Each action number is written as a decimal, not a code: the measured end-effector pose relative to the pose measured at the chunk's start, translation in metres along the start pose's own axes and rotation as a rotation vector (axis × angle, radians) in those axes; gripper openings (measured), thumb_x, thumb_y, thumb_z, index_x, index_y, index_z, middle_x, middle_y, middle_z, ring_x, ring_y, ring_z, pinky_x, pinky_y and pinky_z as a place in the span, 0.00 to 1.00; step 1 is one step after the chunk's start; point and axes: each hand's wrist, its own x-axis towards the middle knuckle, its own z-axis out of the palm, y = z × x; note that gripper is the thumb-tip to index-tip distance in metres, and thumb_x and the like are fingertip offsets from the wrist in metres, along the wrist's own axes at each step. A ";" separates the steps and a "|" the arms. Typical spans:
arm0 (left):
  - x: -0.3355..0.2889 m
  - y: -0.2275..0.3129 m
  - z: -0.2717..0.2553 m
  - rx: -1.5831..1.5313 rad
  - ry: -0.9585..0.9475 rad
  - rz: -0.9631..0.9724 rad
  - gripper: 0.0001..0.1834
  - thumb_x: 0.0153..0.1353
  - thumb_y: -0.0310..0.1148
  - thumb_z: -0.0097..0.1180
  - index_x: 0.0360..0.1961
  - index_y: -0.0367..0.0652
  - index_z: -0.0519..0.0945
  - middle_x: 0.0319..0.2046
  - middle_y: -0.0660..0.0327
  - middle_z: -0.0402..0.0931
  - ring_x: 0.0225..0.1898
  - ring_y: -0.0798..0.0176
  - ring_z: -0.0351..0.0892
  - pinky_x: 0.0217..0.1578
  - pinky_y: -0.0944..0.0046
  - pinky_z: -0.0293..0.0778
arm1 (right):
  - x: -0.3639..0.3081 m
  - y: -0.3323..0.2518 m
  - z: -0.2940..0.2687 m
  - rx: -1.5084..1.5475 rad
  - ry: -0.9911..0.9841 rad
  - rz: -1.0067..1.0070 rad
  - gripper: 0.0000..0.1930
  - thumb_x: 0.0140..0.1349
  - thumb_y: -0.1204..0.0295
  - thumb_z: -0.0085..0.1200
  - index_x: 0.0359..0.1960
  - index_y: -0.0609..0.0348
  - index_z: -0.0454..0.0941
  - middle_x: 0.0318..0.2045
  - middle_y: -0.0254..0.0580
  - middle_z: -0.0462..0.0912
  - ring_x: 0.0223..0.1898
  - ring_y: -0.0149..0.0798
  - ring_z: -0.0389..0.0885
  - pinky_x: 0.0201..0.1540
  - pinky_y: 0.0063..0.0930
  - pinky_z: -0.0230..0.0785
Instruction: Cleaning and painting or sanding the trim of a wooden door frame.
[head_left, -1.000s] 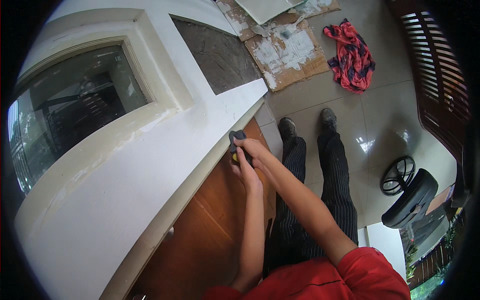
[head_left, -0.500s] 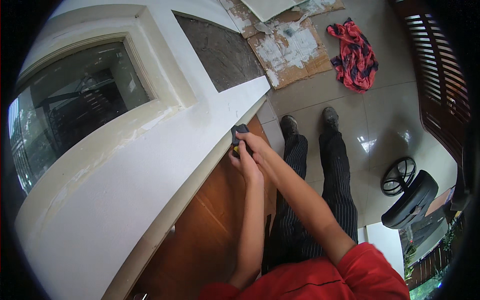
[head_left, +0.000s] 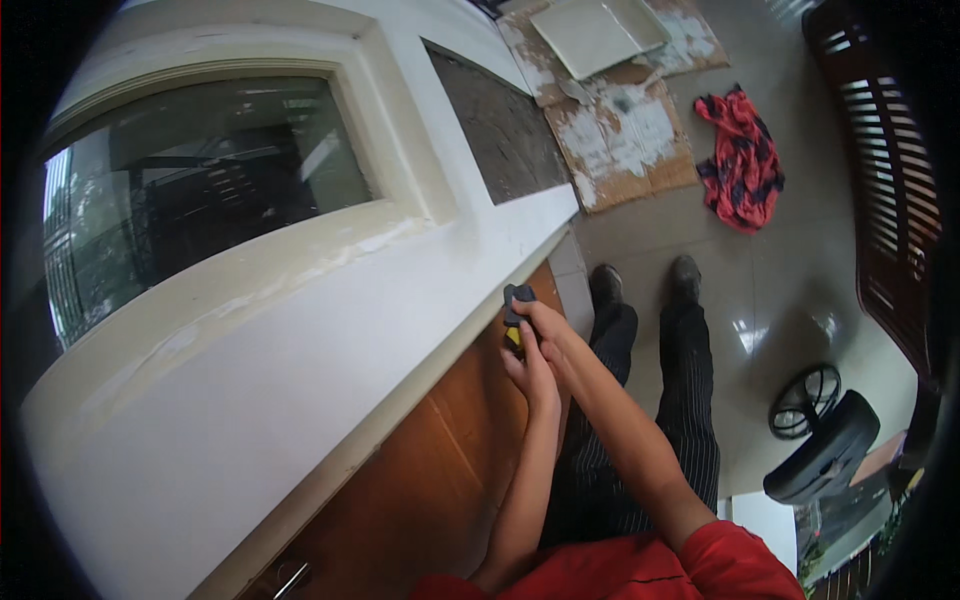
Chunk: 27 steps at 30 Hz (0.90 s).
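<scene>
fingers [head_left: 545,322] of right hand [head_left: 550,335] clamped on dark tool [head_left: 516,300] at white door frame [head_left: 400,300] edge | left hand [head_left: 528,368] wrapped on yellow handle [head_left: 513,339] | risk: slipping off narrow edge, gouging paint or brown door [head_left: 440,450]

red cloth [head_left: 742,158] on tiled floor [head_left: 800,290] | paint-stained cardboard [head_left: 625,135] | black fan [head_left: 818,440]

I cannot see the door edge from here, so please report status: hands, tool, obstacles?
Both hands closed on small dark tool with yellow part, against white door frame edge. Nothing in the way.

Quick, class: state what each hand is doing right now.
Left hand: closed on the yellow-and-black tool.
Right hand: closed on the same tool.
</scene>
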 end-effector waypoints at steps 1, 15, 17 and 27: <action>0.001 0.002 0.004 -0.016 -0.020 -0.017 0.23 0.58 0.43 0.55 0.44 0.33 0.70 0.42 0.54 0.73 0.43 0.61 0.72 0.45 0.65 0.68 | 0.010 -0.007 0.000 -0.029 0.020 -0.039 0.13 0.51 0.66 0.60 0.29 0.65 0.75 0.26 0.44 0.76 0.24 0.36 0.73 0.28 0.33 0.69; 0.024 -0.001 0.006 -0.098 -0.073 0.019 0.22 0.59 0.43 0.53 0.46 0.33 0.69 0.42 0.55 0.72 0.43 0.63 0.71 0.43 0.66 0.67 | -0.004 -0.017 0.023 -0.123 0.064 -0.262 0.09 0.49 0.72 0.60 0.26 0.63 0.74 0.23 0.39 0.76 0.22 0.33 0.73 0.24 0.29 0.67; 0.011 0.000 0.002 -0.012 -0.003 0.057 0.22 0.59 0.42 0.53 0.46 0.33 0.69 0.42 0.57 0.72 0.43 0.65 0.71 0.43 0.66 0.68 | -0.014 -0.006 0.018 -0.178 0.058 -0.218 0.09 0.48 0.72 0.60 0.26 0.63 0.74 0.22 0.39 0.76 0.21 0.33 0.73 0.24 0.29 0.68; -0.007 0.002 -0.004 0.037 -0.253 -0.185 0.26 0.61 0.41 0.49 0.58 0.43 0.62 0.52 0.60 0.65 0.51 0.66 0.65 0.44 0.69 0.66 | 0.050 -0.029 -0.002 -0.090 0.284 -0.264 0.13 0.44 0.72 0.63 0.28 0.69 0.76 0.26 0.43 0.78 0.23 0.38 0.75 0.25 0.34 0.69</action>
